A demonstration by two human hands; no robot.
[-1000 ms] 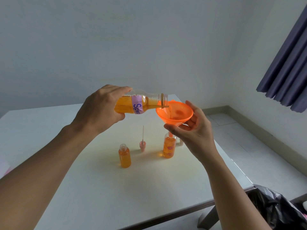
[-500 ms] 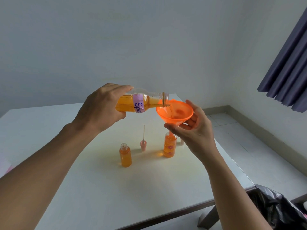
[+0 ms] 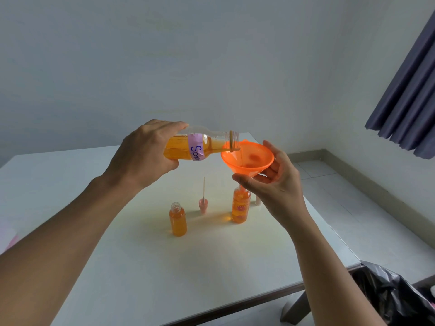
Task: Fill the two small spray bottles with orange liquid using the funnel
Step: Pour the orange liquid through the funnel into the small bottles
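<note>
Funnel (image 3: 247, 158) spout sits in spray bottle (image 3: 240, 205) near table (image 3: 141, 267) edge.

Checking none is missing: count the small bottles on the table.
2. The open-necked bottle stands front left; the flowered bottle stands under the funnel that the right hand holds. That hand could hide more.

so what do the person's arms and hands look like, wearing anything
No gloves, rings or watch on the left hand or the right hand; the left forearm and right forearm are bare to the frame edge, no sleeves in view.
</note>
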